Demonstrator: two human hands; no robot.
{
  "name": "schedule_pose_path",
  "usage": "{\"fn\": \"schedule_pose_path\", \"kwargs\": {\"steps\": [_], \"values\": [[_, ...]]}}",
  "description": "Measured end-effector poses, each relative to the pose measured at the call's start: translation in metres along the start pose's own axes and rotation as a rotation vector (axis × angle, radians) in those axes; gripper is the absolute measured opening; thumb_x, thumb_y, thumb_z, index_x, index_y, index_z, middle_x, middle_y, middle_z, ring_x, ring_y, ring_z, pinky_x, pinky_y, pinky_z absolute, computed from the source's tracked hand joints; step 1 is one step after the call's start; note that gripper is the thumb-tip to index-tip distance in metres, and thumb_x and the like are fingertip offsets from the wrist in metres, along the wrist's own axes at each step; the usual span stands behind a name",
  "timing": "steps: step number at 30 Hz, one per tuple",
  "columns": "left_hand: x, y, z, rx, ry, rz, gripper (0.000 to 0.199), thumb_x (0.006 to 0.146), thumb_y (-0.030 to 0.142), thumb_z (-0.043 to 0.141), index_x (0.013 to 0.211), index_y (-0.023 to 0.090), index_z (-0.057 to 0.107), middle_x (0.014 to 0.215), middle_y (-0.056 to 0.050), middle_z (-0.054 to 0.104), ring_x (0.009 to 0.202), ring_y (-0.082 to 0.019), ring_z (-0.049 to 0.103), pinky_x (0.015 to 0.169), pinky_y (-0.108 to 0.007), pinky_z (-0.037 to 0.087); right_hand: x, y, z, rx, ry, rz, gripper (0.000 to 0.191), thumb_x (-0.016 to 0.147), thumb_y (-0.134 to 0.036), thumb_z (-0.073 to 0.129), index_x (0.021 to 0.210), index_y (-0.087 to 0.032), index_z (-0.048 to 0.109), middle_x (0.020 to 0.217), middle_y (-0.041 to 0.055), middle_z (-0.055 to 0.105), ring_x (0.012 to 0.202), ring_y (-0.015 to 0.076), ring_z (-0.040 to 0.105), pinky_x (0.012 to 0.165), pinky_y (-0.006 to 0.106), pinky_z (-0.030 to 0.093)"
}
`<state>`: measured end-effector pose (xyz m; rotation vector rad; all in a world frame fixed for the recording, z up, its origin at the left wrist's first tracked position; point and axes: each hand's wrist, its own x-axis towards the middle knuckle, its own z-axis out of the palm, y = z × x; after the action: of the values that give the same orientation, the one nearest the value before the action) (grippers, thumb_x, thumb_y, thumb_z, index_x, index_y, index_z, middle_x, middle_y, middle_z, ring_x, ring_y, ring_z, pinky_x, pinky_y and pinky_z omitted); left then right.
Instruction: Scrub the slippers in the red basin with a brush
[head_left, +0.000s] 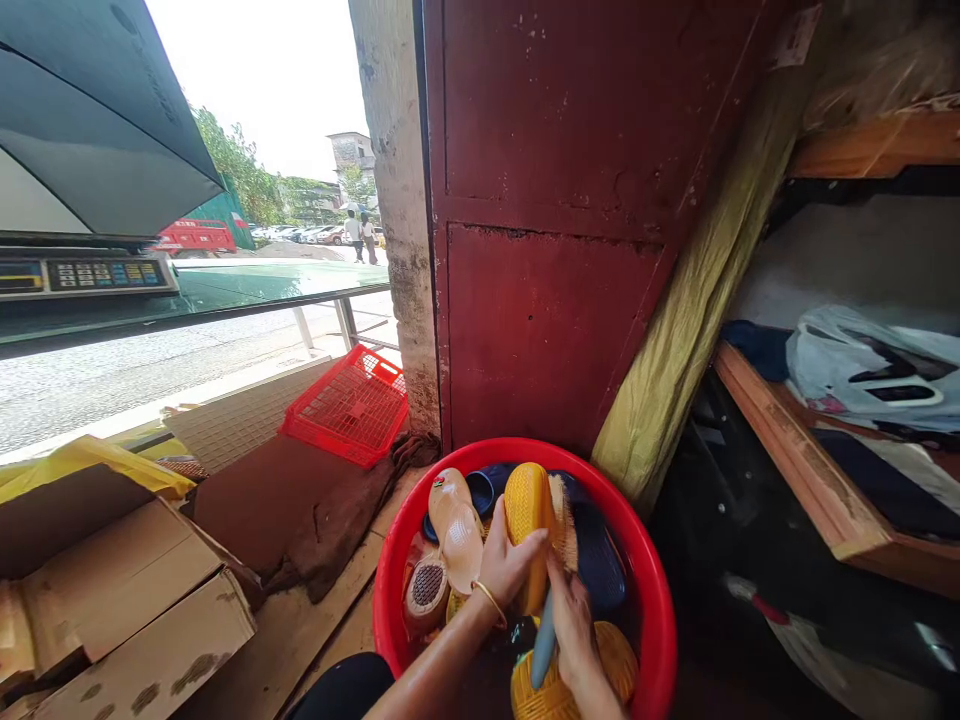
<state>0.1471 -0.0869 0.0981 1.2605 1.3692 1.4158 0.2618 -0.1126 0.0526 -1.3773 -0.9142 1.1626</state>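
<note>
Here, red tub (658, 600): shoes (459, 530); left hand (506, 562): yellow shoe (526, 500); right hand (574, 625): brush (543, 642).

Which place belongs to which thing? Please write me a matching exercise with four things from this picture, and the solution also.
1. Scrub brush
2. Digital scale
3. Yellow slipper
4. Red plastic crate

A. Beside the pillar
B. In the left hand
C. In the right hand
D. On the glass tabletop

Pairs: 1-C, 2-D, 3-B, 4-A
</note>
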Motion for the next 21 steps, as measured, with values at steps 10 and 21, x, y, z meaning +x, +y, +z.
{"fn": "schedule_pose_path", "kwargs": {"steps": [10,21], "values": [[0.036,-0.039,-0.03,0.875,-0.065,0.085,0.081,0.079,0.031,0.069,0.152,0.014,0.04,0.163,-0.022,0.032,0.149,-0.042,0.03,0.118,-0.056,0.029,0.004,-0.013,-0.081,-0.176,0.021,0.031,0.063,0.07,-0.065,0.074,0.108,-0.015,0.066,0.109,0.015,0.073,0.093,0.0316,0.073,0.051,0.03,0.059],[-0.071,-0.08,0.044,0.916,-0.888,0.204,0.073,0.068,0.057,0.075,0.132,0.025,0.057,0.132,-0.014,0.063,0.123,-0.036,0.058,0.108,-0.05,0.045,0.005,-0.018,-0.121,-0.325,-0.013,0.002,0.056,0.07,-0.062,0.069,0.101,-0.016,0.069,0.089,0.0118,0.075,0.091,0.0316,0.074,0.053,0.03,0.06]]}}
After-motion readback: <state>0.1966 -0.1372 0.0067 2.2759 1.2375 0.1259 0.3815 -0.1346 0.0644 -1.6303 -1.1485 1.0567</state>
